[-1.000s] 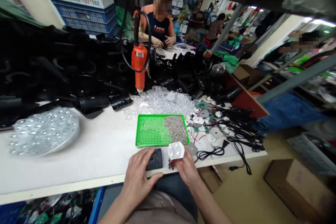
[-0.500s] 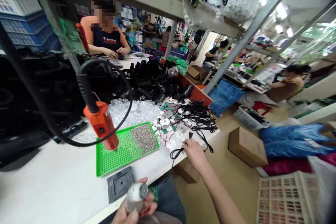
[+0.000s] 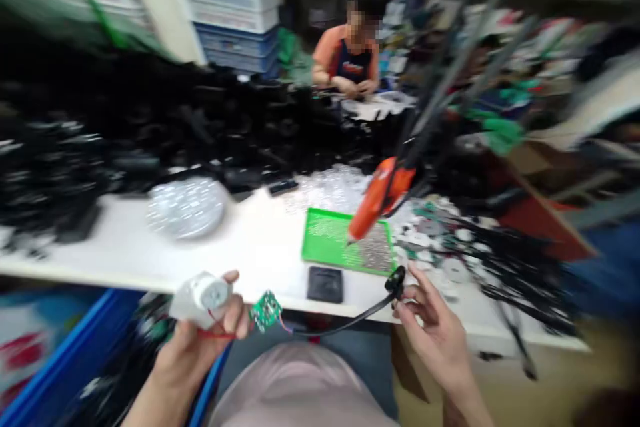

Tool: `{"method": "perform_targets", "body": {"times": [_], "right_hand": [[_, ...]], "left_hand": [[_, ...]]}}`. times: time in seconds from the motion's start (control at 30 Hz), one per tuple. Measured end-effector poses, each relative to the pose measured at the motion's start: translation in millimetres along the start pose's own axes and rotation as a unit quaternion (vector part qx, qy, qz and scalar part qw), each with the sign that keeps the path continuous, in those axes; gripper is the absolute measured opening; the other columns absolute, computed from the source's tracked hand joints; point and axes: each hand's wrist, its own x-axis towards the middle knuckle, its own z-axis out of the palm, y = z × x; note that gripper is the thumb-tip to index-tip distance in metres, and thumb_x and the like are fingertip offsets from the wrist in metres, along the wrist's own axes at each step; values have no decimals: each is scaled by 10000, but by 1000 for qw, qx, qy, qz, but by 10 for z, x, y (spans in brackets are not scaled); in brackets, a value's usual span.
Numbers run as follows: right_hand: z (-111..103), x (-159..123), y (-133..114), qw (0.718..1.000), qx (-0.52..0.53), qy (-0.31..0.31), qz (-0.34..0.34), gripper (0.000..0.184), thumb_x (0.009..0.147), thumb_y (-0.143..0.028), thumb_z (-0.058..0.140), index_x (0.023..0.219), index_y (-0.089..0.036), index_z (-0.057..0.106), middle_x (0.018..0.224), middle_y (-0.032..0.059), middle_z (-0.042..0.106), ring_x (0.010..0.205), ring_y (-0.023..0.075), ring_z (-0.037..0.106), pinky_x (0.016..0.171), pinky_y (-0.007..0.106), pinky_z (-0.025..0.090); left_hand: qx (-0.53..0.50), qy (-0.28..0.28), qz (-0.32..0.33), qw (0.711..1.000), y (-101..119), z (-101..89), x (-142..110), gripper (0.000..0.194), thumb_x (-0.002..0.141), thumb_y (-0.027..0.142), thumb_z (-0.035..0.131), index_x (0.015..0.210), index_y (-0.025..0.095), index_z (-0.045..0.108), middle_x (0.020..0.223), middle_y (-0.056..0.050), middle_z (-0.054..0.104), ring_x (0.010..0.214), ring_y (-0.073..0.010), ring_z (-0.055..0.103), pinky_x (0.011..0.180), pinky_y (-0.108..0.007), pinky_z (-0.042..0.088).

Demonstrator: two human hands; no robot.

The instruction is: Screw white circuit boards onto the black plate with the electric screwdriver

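Note:
My left hand (image 3: 193,347) grips a small motor (image 3: 213,292) with a white cap and a pale flat mount. Red wires run from it to a green circuit board (image 3: 266,311), which hangs in the air just right of my fingers. A black power cord (image 3: 340,328) leads from the board across to my right hand (image 3: 435,330). Thumb and fingers of that hand close on the cord's dark bunched end, near the tray's front right corner. On the table edge between my hands lies a dark grey square plastic part (image 3: 325,284). Motion blurs the finer details.
An orange electric screwdriver (image 3: 377,197) hangs over a green tray (image 3: 320,255) of small screws. Clear plastic parts (image 3: 186,208) lie left, black cords (image 3: 520,280) right. A blue bin (image 3: 60,373) stands below left. A co-worker (image 3: 347,63) sits across the table.
The view has swung left. My right hand has come from the cord pile with the cord's end in it. The motor has moved left, and the circuit board now hangs clear of my left hand.

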Motion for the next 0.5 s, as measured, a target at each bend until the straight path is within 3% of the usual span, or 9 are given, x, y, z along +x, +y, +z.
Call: {"method": "perform_targets", "body": {"times": [0.07, 0.13, 0.23, 0.3, 0.37, 0.43, 0.5], "right_hand": [[492, -5, -233, 976, 145, -164, 17, 379, 883, -342, 567, 1234, -201, 563, 916, 54, 687, 681, 132, 647, 632, 234, 550], [1051, -63, -474, 916, 245, -318, 20, 266, 869, -314, 573, 1100, -195, 627, 929, 51, 676, 741, 139, 636, 694, 250, 544], [1948, -298, -802, 842, 267, -468, 20, 154, 836, -251, 568, 959, -190, 637, 876, 26, 649, 803, 151, 598, 715, 261, 513], [2517, -564, -976, 816, 199, -543, 18, 62, 812, -212, 572, 842, -185, 619, 747, -8, 604, 737, 139, 565, 713, 268, 495], [2986, -888, -1112, 783, 183, -594, 23, 84, 827, -194, 538, 856, -177, 615, 690, -16, 591, 681, 132, 566, 671, 264, 495], [3295, -1181, -1200, 753, 178, -633, 25, 189, 848, -220, 523, 1011, -183, 610, 730, -9, 630, 690, 136, 600, 634, 249, 503], [3420, -1324, -1205, 733, 166, -659, 21, 418, 792, -244, 618, 1201, -187, 557, 868, 26, 686, 759, 160, 646, 644, 259, 522]], "left_hand": [[23, 45, 113, 992, 453, -165, -240, 568, 745, 539, 718, 1185, 195, 616, 648, 19, 565, 597, -116, 556, 625, -256, 535], [55, 85, 215, 971, 869, -304, -583, 579, 735, 499, 748, 1197, 190, 586, 689, 42, 585, 623, -100, 567, 738, -274, 566], [120, 168, 317, 926, 1314, -370, -1179, 623, 690, 457, 800, 1220, 239, 555, 748, 72, 615, 625, -88, 565, 767, -280, 588], [176, 240, 333, 895, 1473, -314, -1478, 614, 681, 451, 813, 1220, 304, 558, 786, 85, 634, 572, -76, 538, 649, -242, 593], [236, 301, 324, 865, 1528, -221, -1589, 587, 685, 439, 814, 1213, 349, 573, 834, 82, 661, 517, -74, 515, 503, -213, 551], [304, 339, 298, 839, 1485, -169, -1502, 593, 697, 419, 806, 1235, 354, 566, 859, 66, 681, 478, -75, 503, 417, -200, 487], [395, 368, 232, 809, 1352, -251, -1305, 633, 717, 399, 784, 1291, 321, 528, 889, 38, 694, 504, -80, 539, 444, -190, 477]]}}
